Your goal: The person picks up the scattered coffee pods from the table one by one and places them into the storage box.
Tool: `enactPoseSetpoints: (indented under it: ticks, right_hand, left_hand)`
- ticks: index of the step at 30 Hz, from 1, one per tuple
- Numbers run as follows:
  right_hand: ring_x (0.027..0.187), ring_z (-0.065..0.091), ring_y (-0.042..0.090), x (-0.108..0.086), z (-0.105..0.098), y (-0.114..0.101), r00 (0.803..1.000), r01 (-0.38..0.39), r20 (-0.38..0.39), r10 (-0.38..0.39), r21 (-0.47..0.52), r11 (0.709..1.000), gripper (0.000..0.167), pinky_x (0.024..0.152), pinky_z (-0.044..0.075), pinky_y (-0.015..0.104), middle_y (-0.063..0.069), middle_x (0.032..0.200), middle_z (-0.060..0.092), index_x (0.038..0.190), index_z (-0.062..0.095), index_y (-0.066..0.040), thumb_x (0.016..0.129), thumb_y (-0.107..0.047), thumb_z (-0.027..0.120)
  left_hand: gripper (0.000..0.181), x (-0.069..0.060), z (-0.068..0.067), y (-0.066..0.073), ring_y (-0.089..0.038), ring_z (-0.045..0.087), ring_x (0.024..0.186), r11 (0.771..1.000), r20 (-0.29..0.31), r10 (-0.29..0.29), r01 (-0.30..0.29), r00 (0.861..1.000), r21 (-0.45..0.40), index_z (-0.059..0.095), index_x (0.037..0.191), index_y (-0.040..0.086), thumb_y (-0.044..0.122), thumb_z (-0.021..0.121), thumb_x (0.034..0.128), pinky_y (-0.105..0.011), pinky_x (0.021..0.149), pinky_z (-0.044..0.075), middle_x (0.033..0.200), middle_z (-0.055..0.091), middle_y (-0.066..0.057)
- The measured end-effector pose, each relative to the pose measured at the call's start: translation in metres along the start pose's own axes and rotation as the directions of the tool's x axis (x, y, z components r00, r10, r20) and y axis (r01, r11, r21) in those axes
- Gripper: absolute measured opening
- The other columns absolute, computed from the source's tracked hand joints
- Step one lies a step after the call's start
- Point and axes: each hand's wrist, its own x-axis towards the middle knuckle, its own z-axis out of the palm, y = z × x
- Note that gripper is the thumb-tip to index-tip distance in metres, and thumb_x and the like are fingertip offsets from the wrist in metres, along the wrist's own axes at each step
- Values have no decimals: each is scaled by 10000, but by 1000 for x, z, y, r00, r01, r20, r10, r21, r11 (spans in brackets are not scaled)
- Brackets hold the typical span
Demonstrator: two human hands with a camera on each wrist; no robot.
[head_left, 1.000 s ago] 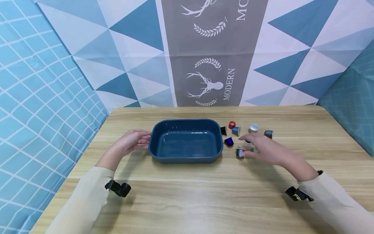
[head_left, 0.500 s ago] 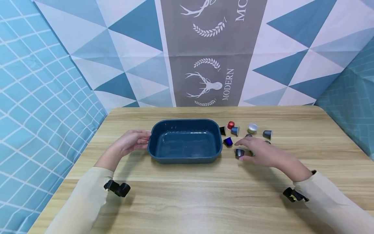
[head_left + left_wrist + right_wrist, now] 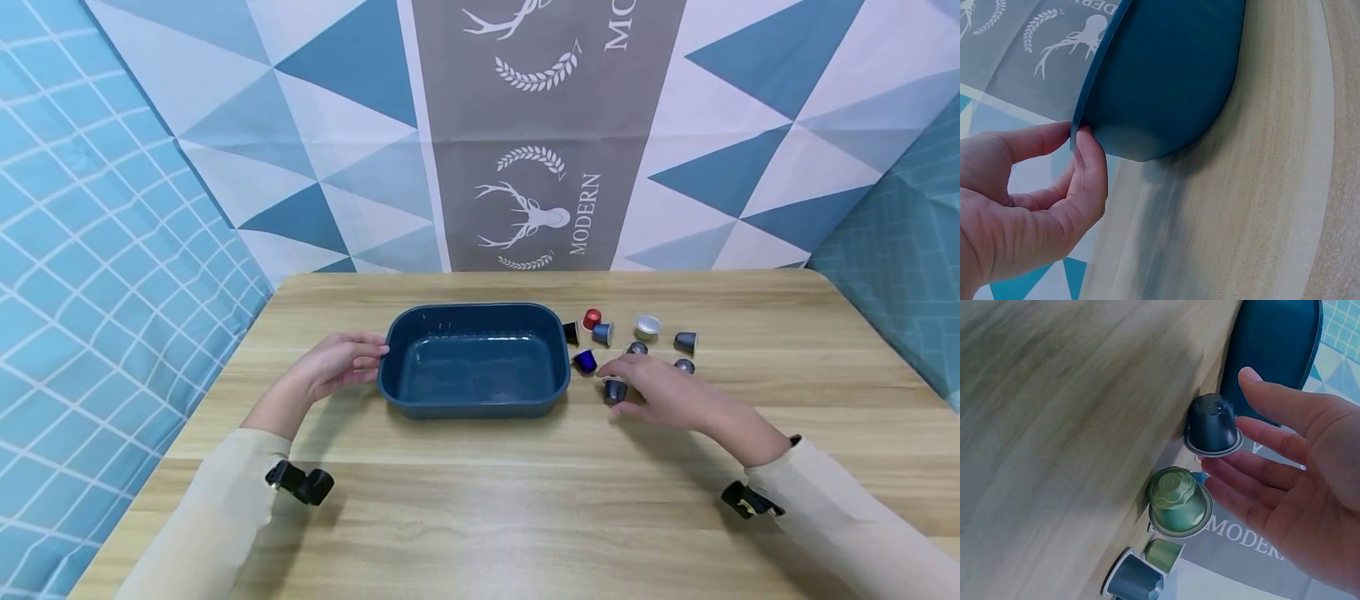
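A dark blue rectangular baking dish (image 3: 474, 410) stands on the table. My left hand (image 3: 341, 365) pinches its left rim, thumb on one side and fingers on the other, as the left wrist view shows. To the right of the dish, my right hand (image 3: 663, 392) reaches round a dark blue-grey coffee capsule (image 3: 1213, 422). Its thumb is apart from that capsule and its fingers are loosely bent close behind; whether they touch it I cannot tell. Beside these fingers lies a green capsule (image 3: 1179, 506), which the hand hides in the head view.
More coffee capsules lie close by: a red one (image 3: 592, 318), a bright blue one (image 3: 585, 362), a black one (image 3: 572, 333) against the dish and a silver-lidded one (image 3: 648, 326). A dark capsule (image 3: 686, 342) is furthest right. Patterned cloth (image 3: 360, 150) hangs behind the wooden table (image 3: 480, 517).
My right hand has shifted slightly left and its fingers have come round the dark capsule, which has turned a little. My left hand stays on the dish rim.
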Motion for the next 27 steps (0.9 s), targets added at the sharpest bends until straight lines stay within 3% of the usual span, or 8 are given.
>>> enactPoseSetpoints:
  ticks: [9, 18, 27]
  right_hand:
    - [1016, 648, 250, 2, 4, 3, 997, 78, -2, -78, -16, 997, 349, 834, 558, 378, 85, 1073, 682, 1091, 671, -52, 775, -134, 792]
    - [967, 643, 206, 5, 3, 2, 996, 86, 32, -86, -10, 996, 261, 816, 560, 352, 47, 995, 671, 990, 687, -78, 754, -22, 783]
    - [959, 644, 188, 8, 0, 2, 994, 96, 50, -97, 6, 995, 252, 815, 561, 344, 33, 987, 670, 980, 682, -81, 756, -23, 783]
  left_hand:
    - [433, 0, 0, -1, 2, 631, 774, 1000, -1, -3, 3, 1000, -5, 407, 1339, -46, 133, 546, 970, -162, 745, 555, 847, 657, 106]
    - [320, -1, -1, -1, 4, 634, 764, 999, 7, 13, -12, 1000, -36, 458, 1251, 4, 123, 547, 967, -156, 728, 552, 829, 657, 112]
    - [221, 1, -1, -3, 8, 637, 748, 998, 12, 28, -27, 1000, -53, 494, 1171, 45, 106, 543, 965, -152, 713, 552, 817, 660, 112]
